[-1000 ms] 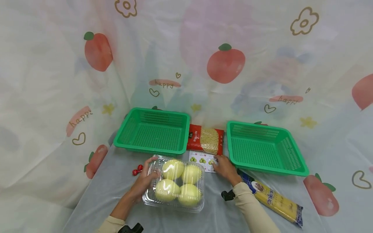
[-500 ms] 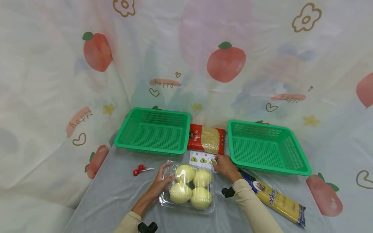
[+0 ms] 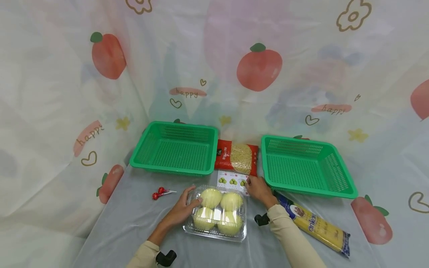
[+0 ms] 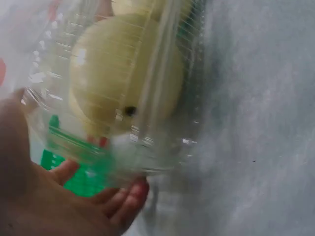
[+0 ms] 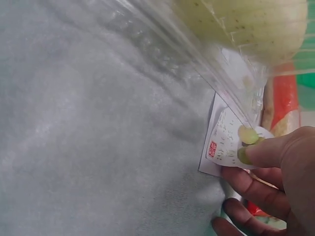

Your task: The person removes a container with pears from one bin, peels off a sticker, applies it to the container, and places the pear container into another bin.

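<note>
Nearest me, my left hand (image 3: 182,210) curls its fingers (image 4: 129,195) round the left side of the clear clamshell box (image 3: 216,216), which holds four pale yellow-green fruits (image 3: 211,197) and rests on the grey surface (image 3: 127,223). Just right of it, my right hand (image 3: 258,190) pinches a printed card (image 3: 231,181). A yellow pasta packet (image 3: 318,230) lies right. Farther off, two empty green baskets (image 3: 175,149) flank a red noodle bag (image 3: 237,158) before a fruit-print curtain (image 3: 258,70).

Staged tabletop set (fruit-print backdrop (image 3: 258,70))
</note>
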The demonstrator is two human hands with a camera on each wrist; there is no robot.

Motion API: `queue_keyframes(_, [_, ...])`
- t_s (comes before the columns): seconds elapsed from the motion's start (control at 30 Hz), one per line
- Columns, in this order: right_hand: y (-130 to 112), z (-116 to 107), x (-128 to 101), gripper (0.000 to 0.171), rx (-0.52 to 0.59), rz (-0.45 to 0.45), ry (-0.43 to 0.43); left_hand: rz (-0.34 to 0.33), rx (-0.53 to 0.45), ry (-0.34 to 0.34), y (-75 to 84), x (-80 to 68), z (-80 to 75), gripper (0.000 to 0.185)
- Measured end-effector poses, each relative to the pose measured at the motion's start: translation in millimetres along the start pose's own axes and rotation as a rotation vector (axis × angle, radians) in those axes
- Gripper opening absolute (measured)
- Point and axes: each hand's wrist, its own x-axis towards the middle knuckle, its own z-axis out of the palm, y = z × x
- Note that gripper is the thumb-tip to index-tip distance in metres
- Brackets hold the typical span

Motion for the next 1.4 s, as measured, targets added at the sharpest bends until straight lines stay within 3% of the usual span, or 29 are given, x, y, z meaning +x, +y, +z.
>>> queue_keyframes(0.17, [-1,1,-4,0.011,-0.03,-0.03,0.034,0.086,0.24,0.101,6.9,-1.7,2.5,0.078])
queue_keyframes(0.27, [0,2,-5,0.012,-0.051,-0.041,0.041,0.196,0.311,0.17,7.6,-0.9,7.7,0.067])
queue_keyframes(0.37, [0,3,-8,0.012,-0.064,-0.05,0.053,0.317,0.302,0.189,9.5,0.5,16.2,0.058])
queue_keyframes(0.47, [-1,3,-13,0.01,-0.085,-0.077,0.084,0.376,0.215,0.168,11.3,1.8,25.5,0.055])
queue_keyframes(0.67, [-15,-9,-25,0.013,-0.11,-0.133,0.207,0.339,0.095,0.182,13.4,2.7,33.3,0.057])
queue_keyframes(0.87, [-52,-28,-38,0.011,-0.005,-0.205,0.335,0.303,0.077,0.186,13.6,2.0,32.0,0.061])
queue_keyframes(0.97, [-73,-27,-46,0.01,0.071,-0.255,0.326,0.3,0.083,0.192,13.3,2.2,31.8,0.062])
queue_keyframes(1.2, [-102,0,-65,0.017,0.184,-0.334,0.257,0.313,0.106,0.192,15.3,2.3,32.6,0.063])
queue_keyframes(1.4, [-108,21,-72,0.017,0.109,-0.34,0.285,0.292,0.107,0.187,17.9,0.3,32.8,0.069])
